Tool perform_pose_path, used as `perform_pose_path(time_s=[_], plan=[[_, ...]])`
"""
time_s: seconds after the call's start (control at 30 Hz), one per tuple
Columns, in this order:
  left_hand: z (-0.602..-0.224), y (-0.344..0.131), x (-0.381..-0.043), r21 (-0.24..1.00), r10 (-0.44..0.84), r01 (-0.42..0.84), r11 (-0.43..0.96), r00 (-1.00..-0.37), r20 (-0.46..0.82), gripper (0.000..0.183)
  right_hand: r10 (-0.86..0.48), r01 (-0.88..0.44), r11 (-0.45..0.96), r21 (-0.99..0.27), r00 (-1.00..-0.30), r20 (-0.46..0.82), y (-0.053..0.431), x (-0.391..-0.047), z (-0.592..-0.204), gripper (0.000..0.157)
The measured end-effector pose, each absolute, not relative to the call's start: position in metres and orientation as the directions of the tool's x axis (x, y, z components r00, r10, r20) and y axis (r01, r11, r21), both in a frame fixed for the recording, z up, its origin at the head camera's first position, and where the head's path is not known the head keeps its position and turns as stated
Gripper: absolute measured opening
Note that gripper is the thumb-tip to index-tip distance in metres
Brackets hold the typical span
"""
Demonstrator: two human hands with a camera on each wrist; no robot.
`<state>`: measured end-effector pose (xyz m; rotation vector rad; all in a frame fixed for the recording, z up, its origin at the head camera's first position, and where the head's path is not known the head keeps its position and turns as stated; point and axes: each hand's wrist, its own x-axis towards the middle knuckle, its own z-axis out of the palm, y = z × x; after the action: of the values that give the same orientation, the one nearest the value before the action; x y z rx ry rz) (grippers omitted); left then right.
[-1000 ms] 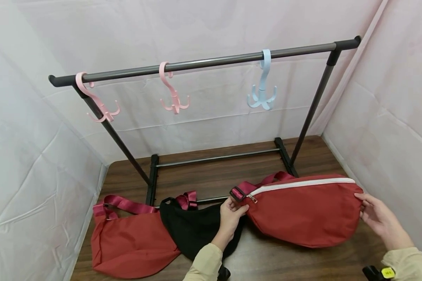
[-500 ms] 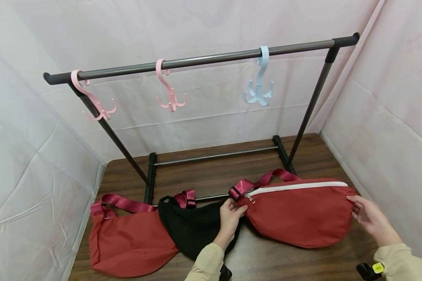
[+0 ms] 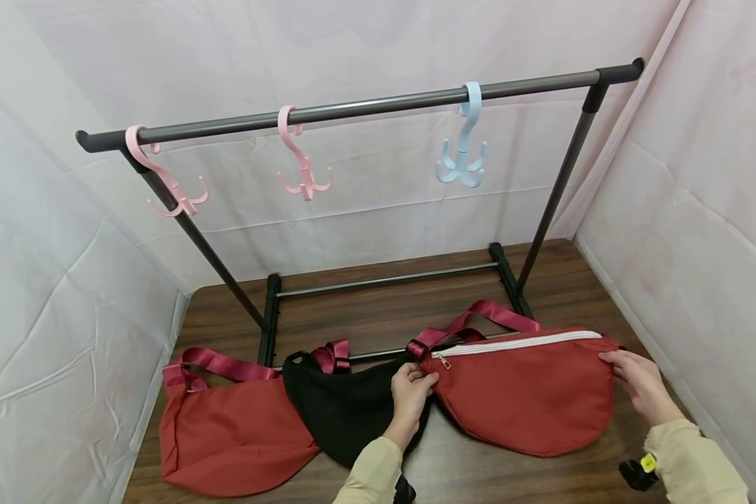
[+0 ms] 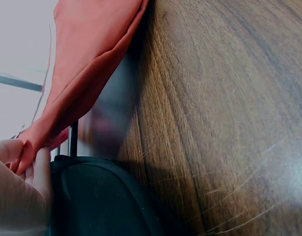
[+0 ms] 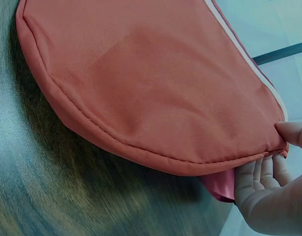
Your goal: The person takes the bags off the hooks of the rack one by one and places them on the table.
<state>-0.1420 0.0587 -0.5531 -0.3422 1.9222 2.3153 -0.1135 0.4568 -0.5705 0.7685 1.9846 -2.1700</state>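
A red waist bag (image 3: 526,392) with a white zipper (image 3: 519,343) and a crimson strap (image 3: 460,323) is stretched between both hands at the right of the head view. My left hand (image 3: 408,399) pinches its left corner, just below the zipper pull (image 3: 442,360). The right corner is pinched between thumb and fingers of my right hand (image 3: 641,381). In the right wrist view the bag's rounded lower seam (image 5: 126,147) hangs over the table. Beneath my left forearm lies a black bag (image 3: 353,402), and left of that is another red bag (image 3: 233,434).
A dark metal rack (image 3: 378,106) stands behind the bags on the wooden table (image 3: 378,315). From its bar hang two pink hooks (image 3: 304,164) and one light blue hook (image 3: 463,143). White cloth walls (image 3: 50,245) enclose the back and sides.
My right hand has moved left and slightly down, bringing the bag's right end nearer to my left hand. The bag's front faces the camera more, and its lower edge sags. My left hand barely shifts.
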Motion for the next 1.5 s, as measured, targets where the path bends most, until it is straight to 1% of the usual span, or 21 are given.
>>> perform_pose_path(time_s=[0.1, 0.17, 0.23, 0.4, 0.47, 0.57, 0.67, 0.7, 0.8, 1.03, 1.17, 1.23, 1.3, 1.37, 1.4, 1.47, 1.5], plan=[[-0.563, 0.059, -0.144, 0.955, -0.079, -0.249, -0.163, -0.961, -0.264, 0.022, 0.298, 0.443, -0.075, -0.893, -0.845, -0.444, 0.452, -0.116, -0.571, 0.008], [-0.566, 0.058, -0.145, 0.957, -0.093, -0.259, -0.130, -0.958, -0.272, 0.022, 0.316, 0.470, -0.070, -0.880, -0.826, -0.467, 0.447, -0.116, -0.567, 0.007], [-0.567, 0.057, -0.145, 0.957, -0.103, -0.270, -0.104, -0.954, -0.281, 0.022, 0.301, 0.492, -0.036, -0.870, -0.824, -0.479, 0.442, -0.114, -0.558, 0.007], [-0.565, 0.054, -0.144, 0.952, -0.107, -0.300, -0.059, -0.946, -0.305, 0.022, 0.247, 0.508, -0.068, -0.859, -0.826, -0.507, 0.439, -0.113, -0.551, 0.015], [-0.563, 0.053, -0.144, 0.949, -0.098, -0.310, -0.049, -0.944, -0.314, 0.024, 0.244, 0.505, -0.090, -0.859, -0.825, -0.510, 0.442, -0.114, -0.555, 0.014], [-0.561, 0.052, -0.145, 0.944, -0.077, -0.328, -0.042, -0.941, -0.331, 0.026, 0.251, 0.517, -0.066, -0.854, -0.819, -0.515, 0.447, -0.116, -0.563, 0.011], [-0.559, 0.052, -0.147, 0.939, -0.054, -0.344, -0.027, -0.937, -0.345, 0.030, 0.284, 0.517, -0.091, -0.851, -0.805, -0.520, 0.454, -0.119, -0.574, 0.009], [-0.558, 0.053, -0.147, 0.937, -0.047, -0.349, -0.020, -0.936, -0.349, 0.031, 0.304, 0.523, -0.098, -0.847, -0.795, -0.526, 0.456, -0.121, -0.578, 0.011], [-0.557, 0.053, -0.148, 0.932, -0.025, -0.362, 0.006, -0.932, -0.361, 0.036, 0.315, 0.505, -0.132, -0.853, -0.795, -0.519, 0.464, -0.124, -0.590, 0.011], [-0.552, 0.053, -0.147, 0.921, 0.033, -0.387, 0.030, -0.921, -0.388, 0.046, 0.339, 0.492, -0.143, -0.859, -0.791, -0.509, 0.476, -0.127, -0.606, 0.017], [-0.548, 0.052, -0.146, 0.917, 0.042, -0.398, 0.023, -0.916, -0.399, 0.047, 0.349, 0.497, -0.133, -0.858, -0.786, -0.510, 0.469, -0.126, -0.596, 0.013], [-0.546, 0.051, -0.146, 0.917, 0.044, -0.398, 0.020, -0.916, -0.398, 0.047, 0.348, 0.505, -0.099, -0.858, -0.790, -0.505, 0.463, -0.123, -0.585, 0.014], [-0.545, 0.051, -0.146, 0.918, 0.044, -0.396, 0.018, -0.917, -0.396, 0.047, 0.369, 0.517, -0.080, -0.852, -0.779, -0.507, 0.454, -0.121, -0.574, 0.016], [-0.544, 0.050, -0.147, 0.919, 0.046, -0.394, 0.014, -0.918, -0.395, 0.047, 0.365, 0.526, -0.048, -0.849, -0.782, -0.505, 0.450, -0.119, -0.565, 0.014], [-0.544, 0.049, -0.147, 0.919, 0.048, -0.393, 0.012, -0.918, -0.393, 0.046, 0.350, 0.519, -0.049, -0.853, -0.791, -0.501, 0.451, -0.118, -0.566, 0.012], [-0.543, 0.048, -0.147, 0.920, 0.053, -0.391, 0.008, -0.919, -0.391, 0.046, 0.359, 0.508, -0.068, -0.859, -0.791, -0.496, 0.459, -0.120, -0.578, 0.010], [-0.542, 0.047, -0.147, 0.921, 0.057, -0.389, 0.004, -0.920, -0.388, 0.046, 0.367, 0.508, -0.055, -0.859, -0.790, -0.491, 0.459, -0.120, -0.578, 0.007]])
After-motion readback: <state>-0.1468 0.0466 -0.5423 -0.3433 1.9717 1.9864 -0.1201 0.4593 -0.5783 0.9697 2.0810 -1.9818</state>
